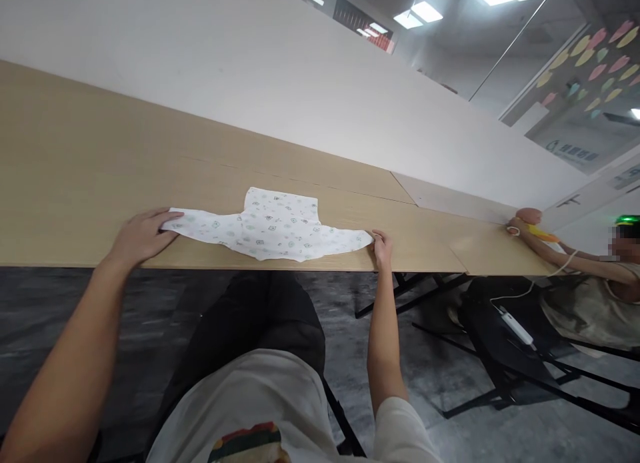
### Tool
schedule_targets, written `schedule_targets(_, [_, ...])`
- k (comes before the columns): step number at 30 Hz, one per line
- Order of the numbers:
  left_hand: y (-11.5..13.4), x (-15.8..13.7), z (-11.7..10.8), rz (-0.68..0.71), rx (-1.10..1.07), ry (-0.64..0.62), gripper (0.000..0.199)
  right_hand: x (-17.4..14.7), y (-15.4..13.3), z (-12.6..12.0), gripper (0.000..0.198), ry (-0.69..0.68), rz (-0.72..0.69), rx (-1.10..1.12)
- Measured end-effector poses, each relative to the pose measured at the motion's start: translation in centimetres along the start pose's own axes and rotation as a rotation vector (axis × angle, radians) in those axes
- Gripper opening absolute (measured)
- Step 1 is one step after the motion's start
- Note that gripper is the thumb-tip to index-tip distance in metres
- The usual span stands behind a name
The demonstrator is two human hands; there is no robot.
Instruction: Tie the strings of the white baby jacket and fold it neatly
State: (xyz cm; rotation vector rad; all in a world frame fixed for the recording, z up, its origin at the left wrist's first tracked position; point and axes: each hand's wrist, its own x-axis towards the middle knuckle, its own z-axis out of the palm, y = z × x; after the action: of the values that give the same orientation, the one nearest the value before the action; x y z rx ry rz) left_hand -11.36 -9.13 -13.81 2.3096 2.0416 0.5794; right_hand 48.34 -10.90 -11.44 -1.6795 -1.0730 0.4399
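Observation:
A small white baby shirt point(280, 226) with a scattered green and grey print lies spread on the wooden table, its sleeves stretched out to both sides. My left hand point(143, 236) holds the cuff of the left sleeve, thumb below and fingers on top. At the opposite cuff, the fingers of my right hand point(382, 247) are closed in a pinch on the cloth. The shirt's body points away from me, and its neck side faces the table's near edge.
The long table point(75, 176) runs along a white partition point(225, 76). At the right, another person point(585, 269) reaches toward a doll point(530, 217) on the table. Black folding chairs point(515, 349) stand below, one with a white power strip point(516, 326) on it.

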Motion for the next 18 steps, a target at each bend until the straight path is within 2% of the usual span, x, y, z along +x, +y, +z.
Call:
schedule_targets(6, [0.0, 0.0, 0.0, -0.015, -0.039, -0.012, 0.068, -0.5, -0.9, 0.0, 0.05, -0.077, -0.037, -0.081])
schedule_targets(9, [0.0, 0.1, -0.1, -0.011, -0.04, -0.005, 0.068, -1.0, -2.4, 0.9, 0.043, -0.047, -0.076, -0.076])
schedule_targets(13, [0.1, 0.1, -0.2, -0.002, -0.014, -0.019, 0.072, -3.1, -7.0, 3.8, 0.039, -0.024, -0.184, -0.097])
schedule_targets(18, [-0.2, 0.1, -0.1, 0.004, 0.008, -0.008, 0.072, -8.0, -14.3, 9.7, 0.029, -0.2, -0.39, -0.207])
